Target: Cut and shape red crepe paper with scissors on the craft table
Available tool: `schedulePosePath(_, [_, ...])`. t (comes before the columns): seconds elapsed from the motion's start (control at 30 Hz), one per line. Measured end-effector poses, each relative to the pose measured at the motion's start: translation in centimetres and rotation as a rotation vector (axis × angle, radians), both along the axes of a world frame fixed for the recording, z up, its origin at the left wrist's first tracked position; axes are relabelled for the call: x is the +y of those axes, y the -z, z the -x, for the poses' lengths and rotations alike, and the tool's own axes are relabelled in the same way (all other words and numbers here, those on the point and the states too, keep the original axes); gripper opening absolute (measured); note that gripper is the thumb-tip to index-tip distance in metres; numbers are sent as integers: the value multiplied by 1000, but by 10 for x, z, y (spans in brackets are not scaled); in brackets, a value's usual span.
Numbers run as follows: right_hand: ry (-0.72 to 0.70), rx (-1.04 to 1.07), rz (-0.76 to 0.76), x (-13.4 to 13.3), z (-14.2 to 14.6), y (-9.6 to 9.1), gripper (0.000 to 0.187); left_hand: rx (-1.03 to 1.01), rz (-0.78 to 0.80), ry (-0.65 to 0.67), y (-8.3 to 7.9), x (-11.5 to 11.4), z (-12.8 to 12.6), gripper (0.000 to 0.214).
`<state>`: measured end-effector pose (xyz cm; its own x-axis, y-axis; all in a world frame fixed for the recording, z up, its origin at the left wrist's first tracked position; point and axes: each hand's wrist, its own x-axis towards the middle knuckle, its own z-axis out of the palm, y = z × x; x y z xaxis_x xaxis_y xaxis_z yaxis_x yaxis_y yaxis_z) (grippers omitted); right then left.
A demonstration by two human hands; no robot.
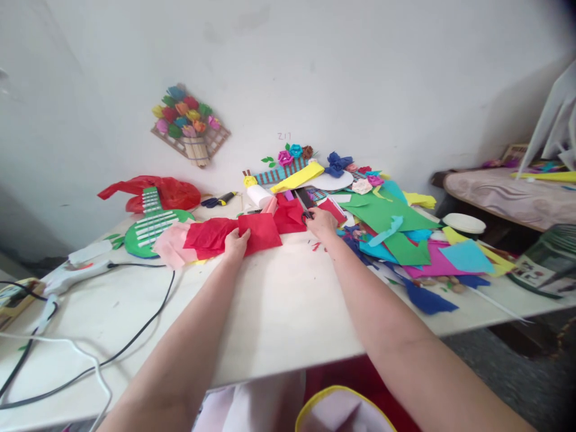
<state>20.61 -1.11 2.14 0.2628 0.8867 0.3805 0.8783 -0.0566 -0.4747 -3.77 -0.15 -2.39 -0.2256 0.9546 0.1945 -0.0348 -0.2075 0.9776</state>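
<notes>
My left hand (236,243) pinches the near edge of a red crepe paper sheet (258,231) lying on the white table (279,312). My right hand (320,223) is closed round the handles of scissors (304,204), whose blades point away toward the wall. More crumpled red paper (290,216) lies between the two hands, and pink paper (173,246) lies to the left of it.
Several coloured paper sheets (405,240) pile up on the right. A green paper guitar (150,228), a red plastic bag (171,191), a glue gun (76,273) and black and white cables (135,336) sit on the left. Paper flowers (294,155) stand against the wall.
</notes>
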Motion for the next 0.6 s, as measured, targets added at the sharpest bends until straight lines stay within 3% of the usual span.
schedulePosePath(0.07, [-85, 44, -24, 1, 2, 0, 37, -18, -1, 45, -5, -6, -2, 37])
schedulePosePath(0.17, [-209, 126, -46, 2, 6, 1, 40, -29, 46, 282, -15, -19, -5, 45])
schedulePosePath(0.27, [-318, 180, -67, 4, 10, 4, 43, 22, 84, 420, -22, -30, -8, 47])
schedulePosePath(0.47, [-398, 246, -45, 3, 24, 1, 44, 74, 112, 425, -23, -29, -11, 34])
schedulePosePath(0.6, [-268, 215, -64, 1, 22, -5, 42, 59, 82, 383, -17, -23, -9, 27])
